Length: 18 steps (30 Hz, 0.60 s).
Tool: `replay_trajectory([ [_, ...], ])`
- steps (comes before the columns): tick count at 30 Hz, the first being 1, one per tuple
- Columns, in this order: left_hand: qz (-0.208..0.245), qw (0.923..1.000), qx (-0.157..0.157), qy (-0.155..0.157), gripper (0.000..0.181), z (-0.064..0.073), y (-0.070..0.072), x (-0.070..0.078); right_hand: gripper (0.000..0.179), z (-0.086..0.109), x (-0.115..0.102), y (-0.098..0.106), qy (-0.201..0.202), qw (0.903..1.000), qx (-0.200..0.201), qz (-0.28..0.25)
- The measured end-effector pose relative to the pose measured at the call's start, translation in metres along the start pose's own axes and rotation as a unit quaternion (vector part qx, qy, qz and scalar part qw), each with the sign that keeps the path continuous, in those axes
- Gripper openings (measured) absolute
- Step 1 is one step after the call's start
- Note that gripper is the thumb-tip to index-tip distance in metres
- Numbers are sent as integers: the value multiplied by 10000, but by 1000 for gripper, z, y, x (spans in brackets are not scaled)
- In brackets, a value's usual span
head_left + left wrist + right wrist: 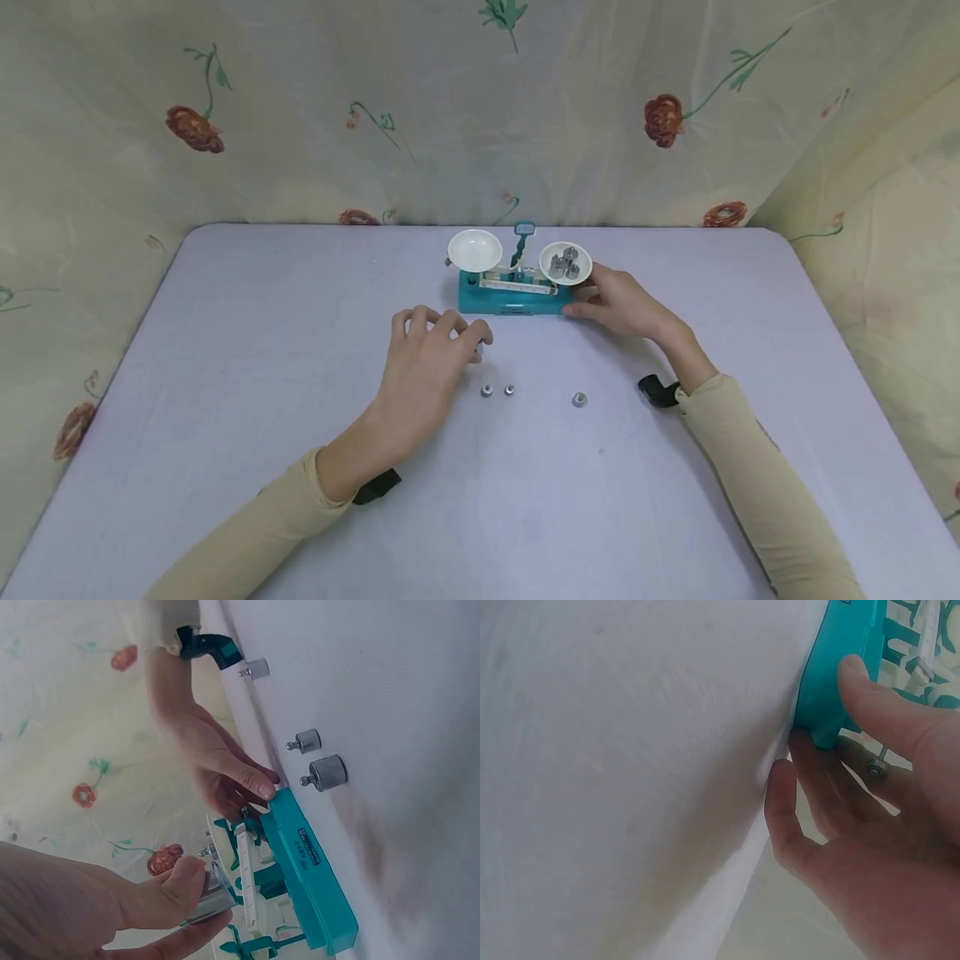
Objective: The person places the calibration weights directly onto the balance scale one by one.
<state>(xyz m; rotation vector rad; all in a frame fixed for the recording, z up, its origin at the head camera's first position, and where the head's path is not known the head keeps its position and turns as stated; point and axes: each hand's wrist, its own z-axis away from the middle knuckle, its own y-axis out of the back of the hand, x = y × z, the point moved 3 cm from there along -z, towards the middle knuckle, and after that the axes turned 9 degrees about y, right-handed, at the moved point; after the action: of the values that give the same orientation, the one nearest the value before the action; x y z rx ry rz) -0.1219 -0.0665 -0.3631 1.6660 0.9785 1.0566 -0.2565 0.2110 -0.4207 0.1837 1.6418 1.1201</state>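
Note:
A small teal balance scale (480, 300) stands near the back of the table. Its left white pan (475, 250) is bare, while several metal weights (571, 254) sit in the right pan (547, 257). My left hand (420, 379) is raised in front of the scale, pinching a cylindrical metal weight (212, 896) between thumb and fingers; in the head view the fingers mostly hide it. At the scale's right end, my right hand (626, 304) grips the base, thumb on the front face and fingers around the end, as the right wrist view shows (885, 712).
Three knobbed weights stand on the table: a weight (487, 390) and a smaller weight (509, 390) close together, and another weight (580, 400) farther right. A flowered curtain (435, 108) hangs behind the pale table (247, 375). Black wrist mounts (658, 391) stick out under both wrists.

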Motion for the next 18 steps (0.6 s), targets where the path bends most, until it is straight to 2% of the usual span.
replay_trajectory([
  [5, 64, 9999, -7, 98, 31, -2, 1, -2, 77, 1, 1, 0, 10, 10000, -11, 16],
  [13, 285, 9992, 228, 155, 28, -10, 9, -5, 79, 2, 1, 1, -81, 10000, -13, 23],
  [18, 208, 9989, 152, 387, 27, -14, 17, -13, 78, 1, 1, 1, -16, 10000, -36, 17],
])
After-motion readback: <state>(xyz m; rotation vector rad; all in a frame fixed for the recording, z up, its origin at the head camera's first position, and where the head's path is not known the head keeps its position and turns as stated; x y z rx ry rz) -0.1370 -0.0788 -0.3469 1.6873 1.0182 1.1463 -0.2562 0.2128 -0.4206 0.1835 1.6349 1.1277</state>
